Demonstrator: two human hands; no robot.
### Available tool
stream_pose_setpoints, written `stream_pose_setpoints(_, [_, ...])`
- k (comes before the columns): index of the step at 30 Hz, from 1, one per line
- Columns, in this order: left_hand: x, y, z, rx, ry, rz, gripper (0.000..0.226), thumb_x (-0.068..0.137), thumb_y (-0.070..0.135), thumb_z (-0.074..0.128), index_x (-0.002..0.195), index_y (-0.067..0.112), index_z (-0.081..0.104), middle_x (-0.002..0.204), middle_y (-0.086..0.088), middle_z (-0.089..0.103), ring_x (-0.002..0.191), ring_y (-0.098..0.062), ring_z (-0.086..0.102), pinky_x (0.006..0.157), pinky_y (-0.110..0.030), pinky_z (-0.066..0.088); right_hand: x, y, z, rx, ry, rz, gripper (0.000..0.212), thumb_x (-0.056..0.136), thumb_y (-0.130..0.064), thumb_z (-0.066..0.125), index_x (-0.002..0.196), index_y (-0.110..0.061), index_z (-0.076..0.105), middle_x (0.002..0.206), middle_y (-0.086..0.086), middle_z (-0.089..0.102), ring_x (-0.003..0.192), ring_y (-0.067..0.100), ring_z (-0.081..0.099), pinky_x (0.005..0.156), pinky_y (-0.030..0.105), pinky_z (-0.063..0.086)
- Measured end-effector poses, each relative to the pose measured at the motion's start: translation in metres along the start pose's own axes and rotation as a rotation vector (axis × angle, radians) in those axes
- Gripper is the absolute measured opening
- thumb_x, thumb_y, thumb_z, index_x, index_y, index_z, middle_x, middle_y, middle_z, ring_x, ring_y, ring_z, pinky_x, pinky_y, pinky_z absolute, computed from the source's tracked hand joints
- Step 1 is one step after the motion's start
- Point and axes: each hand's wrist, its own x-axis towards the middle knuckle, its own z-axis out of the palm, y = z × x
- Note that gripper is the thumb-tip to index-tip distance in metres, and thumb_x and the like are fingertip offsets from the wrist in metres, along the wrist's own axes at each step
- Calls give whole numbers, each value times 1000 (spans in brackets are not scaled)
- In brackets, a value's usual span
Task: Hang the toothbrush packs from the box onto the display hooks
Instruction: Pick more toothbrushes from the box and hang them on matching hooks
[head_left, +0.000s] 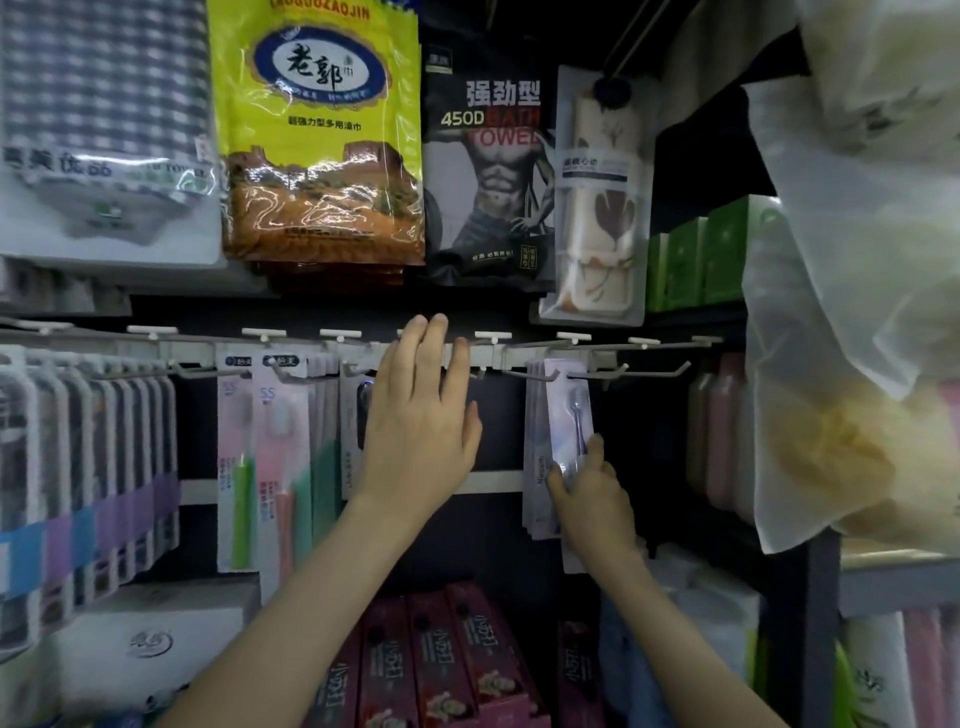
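My left hand (421, 415) is raised with straight fingers in front of a dark toothbrush pack (358, 415) that hangs on a hook; its fingertips reach the hook rail (519, 340). My right hand (592, 493) pinches the lower part of a pale toothbrush pack (569, 415) whose top hangs on a white hook (550, 375), with a few like packs behind it. To the right, a white hook (654, 371) has nothing on it. The box is not in view.
Rows of toothbrush packs (93, 467) fill the hooks at left, pink and green ones (275, 457) beside them. Towel packs (317, 135) hang above. Toothpaste boxes (447, 665) lie below. A translucent plastic bag (852, 260) hangs close at right.
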Motion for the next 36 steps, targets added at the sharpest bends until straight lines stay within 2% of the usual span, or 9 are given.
stream_pose_setpoints(8, [-18,9,6,-108,-13,-29,57,86,17,60,138,0,46,154,-25,20,144,-38,13,115,-53,25,-6,-5,19,68,-73,30,72,98,-33,46,152,-12,3,141,22,40,118,36,51,87,40,48])
stream_pose_setpoints(13, [-95,63,-14,-403,-138,-71,48,89,22,58,131,-2,51,144,-28,37,134,-39,31,111,-48,30,-104,24,-9,51,-39,-140,52,96,-19,51,144,-8,34,140,11,44,123,27,47,88,33,43])
stream_pose_setpoints(19, [-258,163,-82,-870,-735,11,43,93,32,43,128,10,54,125,-6,56,113,-21,53,93,-33,49,-277,138,-45,-21,-362,-107,36,92,-16,50,126,-7,51,109,10,56,98,30,56,74,35,46])
stream_pose_setpoints(23, [-360,217,-116,-827,-1466,80,48,101,36,38,147,23,30,144,6,34,132,-14,35,104,-28,36,-386,226,-55,-160,-649,87,43,99,-23,42,138,-7,43,120,11,55,106,31,54,74,26,37])
stream_pose_setpoints(25, [-395,239,-125,-780,-1650,81,49,101,35,38,148,24,28,144,3,35,131,-18,37,102,-34,40,-424,258,-59,-255,-709,204,49,100,-30,36,144,-10,34,126,8,54,113,26,51,82,27,39])
stream_pose_setpoints(27, [-422,260,-130,-721,-1737,57,49,100,32,38,148,24,27,141,0,38,126,-22,41,95,-35,43,-449,283,-62,-347,-797,314,52,101,-33,38,148,-14,25,139,5,43,125,22,42,97,27,35])
stream_pose_setpoints(31, [-459,302,-142,-605,-1812,26,55,100,28,40,151,21,21,145,-6,34,127,-27,41,90,-32,42,-480,315,-61,-394,-1000,240,66,98,-37,45,151,-16,11,147,6,29,133,26,33,108,36,29])
stream_pose_setpoints(34, [-479,328,-149,-450,-1827,67,55,99,18,42,150,17,24,152,-9,25,132,-29,33,99,-36,37,-493,328,-56,-388,-963,145,78,83,-30,69,146,-9,27,133,14,46,115,35,52,92,44,45])
stream_pose_setpoints(36, [-488,339,-149,-368,-1783,63,53,90,13,55,141,13,43,138,-11,43,121,-29,46,97,-38,42,-497,335,-55,-406,-920,84,87,64,-28,84,136,-6,40,117,15,59,94,34,63,72,42,54])
